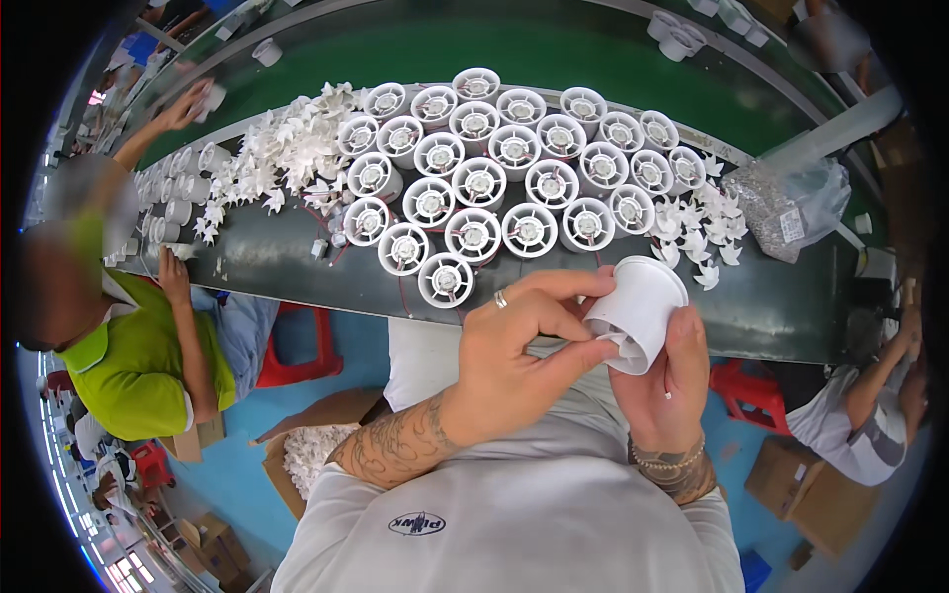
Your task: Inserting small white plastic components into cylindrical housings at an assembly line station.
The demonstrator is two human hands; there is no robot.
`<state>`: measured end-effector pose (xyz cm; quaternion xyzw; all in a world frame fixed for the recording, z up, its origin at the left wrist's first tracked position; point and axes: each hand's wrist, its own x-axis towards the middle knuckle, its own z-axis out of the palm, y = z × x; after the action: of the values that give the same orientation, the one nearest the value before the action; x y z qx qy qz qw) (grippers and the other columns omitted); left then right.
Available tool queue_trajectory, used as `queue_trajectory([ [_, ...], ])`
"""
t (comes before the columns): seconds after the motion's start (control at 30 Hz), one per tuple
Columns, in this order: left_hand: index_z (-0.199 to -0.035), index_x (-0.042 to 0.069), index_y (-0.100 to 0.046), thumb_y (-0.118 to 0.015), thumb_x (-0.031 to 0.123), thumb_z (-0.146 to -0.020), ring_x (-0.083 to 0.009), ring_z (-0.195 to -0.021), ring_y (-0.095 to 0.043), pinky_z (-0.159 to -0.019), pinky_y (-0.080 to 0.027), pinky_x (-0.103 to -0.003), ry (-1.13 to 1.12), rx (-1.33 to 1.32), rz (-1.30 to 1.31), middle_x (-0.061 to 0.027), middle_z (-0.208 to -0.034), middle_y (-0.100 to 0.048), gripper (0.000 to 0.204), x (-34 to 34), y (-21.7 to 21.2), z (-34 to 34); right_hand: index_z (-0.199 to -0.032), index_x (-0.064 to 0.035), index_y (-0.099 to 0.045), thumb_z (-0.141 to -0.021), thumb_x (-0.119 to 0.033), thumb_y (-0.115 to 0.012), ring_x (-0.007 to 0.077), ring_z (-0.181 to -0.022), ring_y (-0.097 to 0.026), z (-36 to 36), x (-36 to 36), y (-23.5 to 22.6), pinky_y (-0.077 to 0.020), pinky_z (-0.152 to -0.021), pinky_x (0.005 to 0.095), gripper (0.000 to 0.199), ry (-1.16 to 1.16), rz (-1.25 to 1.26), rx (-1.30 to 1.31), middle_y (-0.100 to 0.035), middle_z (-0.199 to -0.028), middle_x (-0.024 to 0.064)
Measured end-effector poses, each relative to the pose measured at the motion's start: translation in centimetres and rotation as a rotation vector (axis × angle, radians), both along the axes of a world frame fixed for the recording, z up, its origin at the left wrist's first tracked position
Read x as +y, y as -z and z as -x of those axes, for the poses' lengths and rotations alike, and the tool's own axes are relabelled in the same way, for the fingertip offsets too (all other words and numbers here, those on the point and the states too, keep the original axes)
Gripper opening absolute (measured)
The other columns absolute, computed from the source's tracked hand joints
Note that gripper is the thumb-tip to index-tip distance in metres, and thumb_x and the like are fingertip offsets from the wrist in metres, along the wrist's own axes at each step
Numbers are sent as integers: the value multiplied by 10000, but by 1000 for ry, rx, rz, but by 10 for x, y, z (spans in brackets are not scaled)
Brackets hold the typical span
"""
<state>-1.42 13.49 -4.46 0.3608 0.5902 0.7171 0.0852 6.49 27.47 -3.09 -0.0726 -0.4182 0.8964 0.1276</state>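
My right hand (677, 381) is wrapped around a white plastic fan housing (650, 301), a short flanged cylinder tilted with one open end toward my left hand. Inside that opening shows a white bladed impeller (625, 346). My left hand (519, 346), a ring on one finger, has thumb and fingers closed at the opening, seemingly on the impeller; its index finger reaches along the upper side of the housing. Ahead of my hands, several upright fan housings (474, 234) with spoked centres and thin red wires stand close together on the dark work table (751, 306).
Loose white impellers lie heaped left (297, 148) and right (697, 222) of the housings. A clear bag (781, 212) of small parts sits at right. Behind runs a green conveyor belt (386, 49). A green-shirted co-worker (148, 346) works at left, near a red stool (301, 346).
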Motion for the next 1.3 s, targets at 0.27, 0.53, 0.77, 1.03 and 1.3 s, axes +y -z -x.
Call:
queue_trajectory([
  [0.27,-1170,1,-527,-656,-64,-814,-256,-1165,-554,-960,-474,-373,128,-210,43,-197,-1334,-510,384,16,-9,6,-1254,37,-477,-925,-192,-610,217,-1043,-604,0,21,-1,-496,-902,353,423,119,-53,-74,-581,-1160,128],
  [0.53,-1149,-30,-531,-644,-136,-805,-249,-1181,-542,-959,-497,-362,164,-167,-10,-202,-1304,-496,377,26,-17,-3,-1343,-41,-343,-941,-247,-591,242,-1110,-570,-10,25,-14,-499,-915,365,516,205,-113,-28,-527,-1233,163],
  [0.77,-1123,-10,-530,-664,-126,-802,-238,-1165,-552,-947,-508,-362,148,-161,-38,-204,-1294,-501,366,24,-14,-17,-1332,-50,-359,-975,-295,-531,240,-1105,-569,-24,14,-13,-492,-915,355,465,245,-113,-29,-530,-1227,160],
  [1.03,-1100,11,-593,-771,-65,-715,-218,-986,-642,-798,-551,-311,-92,369,75,-195,-1191,-595,431,7,-16,-24,-1329,-58,-381,-1009,-334,-445,245,-1121,-560,-31,4,-11,-467,-950,383,427,177,-3,13,-529,-1243,153],
  [1.3,-1138,-23,-590,-743,-106,-716,-197,-1013,-624,-820,-539,-289,-69,186,51,-183,-1235,-567,456,4,-11,-19,-1317,-38,-379,-1017,-324,-417,243,-1114,-559,-19,4,-7,-468,-941,380,417,149,-6,8,-529,-1236,159],
])
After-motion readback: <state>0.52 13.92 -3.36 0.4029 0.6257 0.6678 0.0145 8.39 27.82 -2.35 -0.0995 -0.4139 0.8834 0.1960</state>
